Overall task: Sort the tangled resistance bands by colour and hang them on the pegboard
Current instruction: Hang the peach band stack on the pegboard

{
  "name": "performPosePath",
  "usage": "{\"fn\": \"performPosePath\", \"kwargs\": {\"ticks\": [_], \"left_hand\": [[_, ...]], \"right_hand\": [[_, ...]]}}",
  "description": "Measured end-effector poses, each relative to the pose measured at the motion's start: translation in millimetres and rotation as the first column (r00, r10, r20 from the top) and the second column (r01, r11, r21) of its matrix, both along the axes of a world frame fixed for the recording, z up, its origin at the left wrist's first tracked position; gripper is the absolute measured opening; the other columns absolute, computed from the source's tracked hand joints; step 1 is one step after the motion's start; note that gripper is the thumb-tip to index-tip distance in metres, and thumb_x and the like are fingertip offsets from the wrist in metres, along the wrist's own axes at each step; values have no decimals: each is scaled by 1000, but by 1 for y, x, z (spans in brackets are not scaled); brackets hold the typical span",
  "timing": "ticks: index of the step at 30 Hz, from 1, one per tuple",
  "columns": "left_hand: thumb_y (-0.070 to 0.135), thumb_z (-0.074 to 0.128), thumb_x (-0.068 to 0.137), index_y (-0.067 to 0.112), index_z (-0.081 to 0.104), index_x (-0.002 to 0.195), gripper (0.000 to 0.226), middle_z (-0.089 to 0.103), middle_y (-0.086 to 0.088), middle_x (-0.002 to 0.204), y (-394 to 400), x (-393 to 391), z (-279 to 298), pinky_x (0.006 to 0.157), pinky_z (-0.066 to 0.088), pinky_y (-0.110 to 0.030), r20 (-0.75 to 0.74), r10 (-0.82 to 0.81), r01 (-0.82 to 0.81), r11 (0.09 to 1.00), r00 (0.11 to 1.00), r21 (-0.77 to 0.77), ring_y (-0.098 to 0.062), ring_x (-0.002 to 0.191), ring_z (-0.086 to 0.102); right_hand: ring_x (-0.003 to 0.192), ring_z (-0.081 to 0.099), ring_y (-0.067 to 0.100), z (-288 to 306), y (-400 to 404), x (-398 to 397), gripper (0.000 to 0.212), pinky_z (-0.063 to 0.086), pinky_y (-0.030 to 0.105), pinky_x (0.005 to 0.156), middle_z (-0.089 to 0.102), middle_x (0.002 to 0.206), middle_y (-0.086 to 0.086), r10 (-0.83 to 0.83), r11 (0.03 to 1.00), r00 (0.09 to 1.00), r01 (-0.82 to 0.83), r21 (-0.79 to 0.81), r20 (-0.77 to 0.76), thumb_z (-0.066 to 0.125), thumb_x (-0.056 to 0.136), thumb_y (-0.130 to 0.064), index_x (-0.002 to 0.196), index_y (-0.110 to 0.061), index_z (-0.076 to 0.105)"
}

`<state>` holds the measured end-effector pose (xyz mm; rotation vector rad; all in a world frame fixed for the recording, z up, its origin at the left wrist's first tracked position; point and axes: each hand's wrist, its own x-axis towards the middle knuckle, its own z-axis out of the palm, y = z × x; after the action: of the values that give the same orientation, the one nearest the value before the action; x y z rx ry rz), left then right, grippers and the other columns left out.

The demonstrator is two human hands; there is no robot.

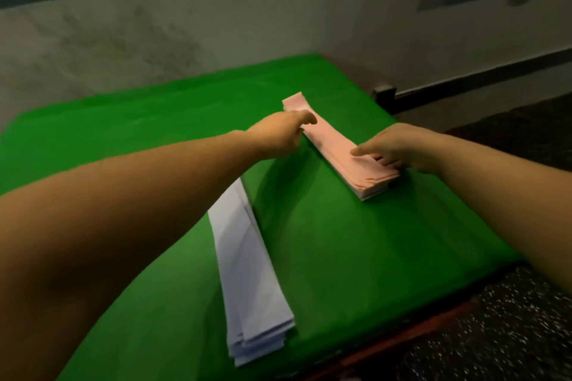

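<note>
1. On the left we see our sorting largely done: a neat stack of pale lilac bands (252,281) lies flat along the green table cover (356,250), nearest us, with no tangle left in it.
2. Further right and farther from us lies a second flat stack, the pink bands (334,145), well apart from the lilac one. So we judge the colour sort finished or close to it.
3. No pegboard shows in our view, and nothing is hung, so the hanging appears to be wholly ahead of us.
4. Our left hand (278,136) reaches across, arm nearly straight, fingers curled and pinching the near long edge of the pink stack around its middle.
5. Our right hand (390,148) lies over the stack's right end, fingers loosely spread and pressing down on top; whether they grip underneath we cannot tell.
6. We read this as squaring or gathering the pink stack.
</note>
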<state>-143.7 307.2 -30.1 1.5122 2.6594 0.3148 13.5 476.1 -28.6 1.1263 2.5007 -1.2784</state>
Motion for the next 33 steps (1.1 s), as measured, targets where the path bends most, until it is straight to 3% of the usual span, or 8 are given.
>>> {"fn": "performPosePath", "kwargs": {"ticks": [4,9,14,16,18,24,29,33], "left_hand": [[9,44,100,25,40,148,51,43,-5,153,34,-13,-1,112,36,-38,43,-106,112,981,993,-159,-26,138,43],[3,48,85,20,33,152,71,37,-4,157,54,-21,-6,119,28,-41,-14,-257,236,905,966,-354,-23,144,34],[15,54,80,24,34,146,69,44,0,151,55,-27,-5,116,27,-47,-143,-358,275,872,923,-406,-20,139,39],[17,55,79,25,36,139,63,53,-1,141,55,-29,-4,114,27,-48,-143,-374,293,871,917,-395,-21,130,48],[19,55,79,27,34,140,65,53,0,141,54,-30,-3,117,21,-49,-170,-405,310,859,898,-407,-23,131,47],[51,60,83,33,39,145,67,45,-1,139,42,-26,15,120,8,-53,-320,-509,308,803,799,-510,-27,137,30],[53,63,85,28,48,137,59,49,5,146,36,-22,26,120,-5,-55,-300,-558,336,763,774,-552,-17,150,19],[44,64,89,27,59,120,36,68,2,118,19,-15,37,122,0,-51,-362,-543,402,825,758,-396,-15,124,57]], "right_hand": [[88,60,28,3,-10,-7,74,44,29,70,64,111,11,100,972,987,-124,198,128,85,71,-48,125,-2,63],[78,56,24,9,-16,-8,68,43,29,65,55,106,12,102,992,985,-112,62,142,81,79,-37,128,3,54],[85,62,28,1,-23,-18,58,40,27,56,62,114,16,138,984,987,-146,106,78,78,82,-29,129,-3,54],[106,60,33,-1,-25,-19,72,45,30,66,56,129,18,129,984,990,-136,117,63,76,84,-26,142,-5,37],[113,58,33,-2,-26,-17,80,49,34,79,54,133,18,130,986,990,-135,97,62,77,84,-25,147,-6,31],[87,68,27,4,-19,3,42,52,29,70,69,103,13,193,981,977,-192,-24,94,77,83,-20,119,-4,63],[81,62,21,14,-26,30,22,45,24,60,64,96,6,326,944,944,-328,38,59,66,91,-16,113,-14,61],[94,63,27,28,-28,50,20,47,30,68,63,106,9,368,915,929,-368,168,32,61,92,-17,110,-20,56]]}}
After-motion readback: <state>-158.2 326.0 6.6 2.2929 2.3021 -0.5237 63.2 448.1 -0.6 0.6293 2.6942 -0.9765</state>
